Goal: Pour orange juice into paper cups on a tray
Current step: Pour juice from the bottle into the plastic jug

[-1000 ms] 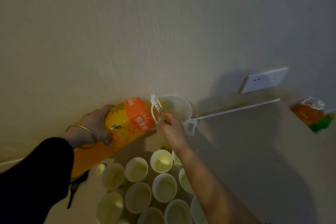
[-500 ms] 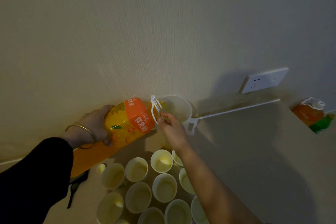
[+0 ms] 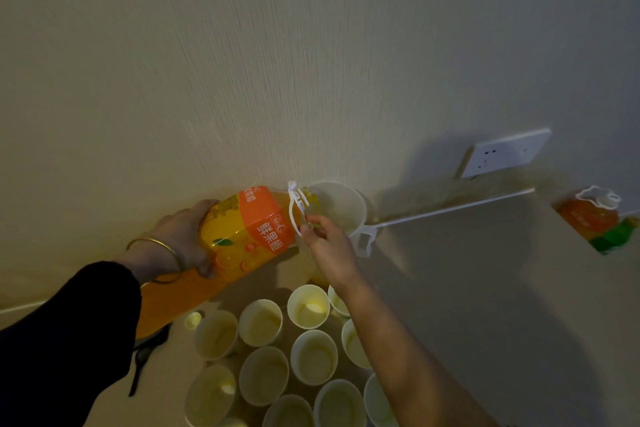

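— A beige wall (image 3: 242,80) fills the back, with a pale table (image 3: 467,288) under it. Where is the bottle?

— The bottle (image 3: 249,229) lies nearly level above the table, base down to the left, mouth up to the right. Its long axis points straight at the cup (image 3: 341,204), and the mouth sits at the cup's left rim (the dim light hides whether juice is running).

— Who holds what?

— The left hand (image 3: 183,239) grips the bottle's body, fingers curled round it. The right hand (image 3: 329,246) is the nearer one to the cup. Its fingertips (image 3: 310,220) are bunched in a pinch just below the mouth, apparently on the cup's near rim, right beside the white loop (image 3: 294,215) at the neck.

— So the pour turns on that meeting point?

— Yes. The cup lies just right of the mouth, raised near the wall, so the person probably only has to lift the bottle's base a little. If the cup drifts right, juice would likely land on the table.

— And around them?

— The other cups (image 3: 313,357) stand packed together below the right forearm, several with a yellow pool inside; any tray under them cannot be made out. A second bottle (image 3: 592,218) sits well apart at the right, below a socket (image 3: 505,152).
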`<state>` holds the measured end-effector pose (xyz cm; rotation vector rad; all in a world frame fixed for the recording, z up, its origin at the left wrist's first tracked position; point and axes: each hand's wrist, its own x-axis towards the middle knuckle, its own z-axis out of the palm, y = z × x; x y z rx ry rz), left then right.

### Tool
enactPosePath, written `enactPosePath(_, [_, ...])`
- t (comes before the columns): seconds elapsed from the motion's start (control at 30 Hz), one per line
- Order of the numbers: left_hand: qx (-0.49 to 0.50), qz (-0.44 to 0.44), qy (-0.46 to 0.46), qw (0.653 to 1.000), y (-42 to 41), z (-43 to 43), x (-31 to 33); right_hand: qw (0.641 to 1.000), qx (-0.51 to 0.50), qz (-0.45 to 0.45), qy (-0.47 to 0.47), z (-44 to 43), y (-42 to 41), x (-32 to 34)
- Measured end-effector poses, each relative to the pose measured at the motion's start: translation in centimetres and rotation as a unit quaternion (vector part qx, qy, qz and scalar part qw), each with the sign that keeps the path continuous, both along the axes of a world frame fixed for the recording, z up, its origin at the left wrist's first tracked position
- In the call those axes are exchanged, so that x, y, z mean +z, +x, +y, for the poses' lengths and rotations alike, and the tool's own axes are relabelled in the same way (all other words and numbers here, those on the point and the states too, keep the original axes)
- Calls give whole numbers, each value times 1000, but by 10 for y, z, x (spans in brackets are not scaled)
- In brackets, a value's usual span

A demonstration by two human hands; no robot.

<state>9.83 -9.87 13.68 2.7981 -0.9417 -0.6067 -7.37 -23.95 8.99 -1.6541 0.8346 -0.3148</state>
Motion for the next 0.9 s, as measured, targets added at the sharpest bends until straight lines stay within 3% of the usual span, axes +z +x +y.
enactPosePath(0.9, [7, 2, 1, 1000, 0, 0, -1, 1000, 3, -3, -5, 0, 1, -1])
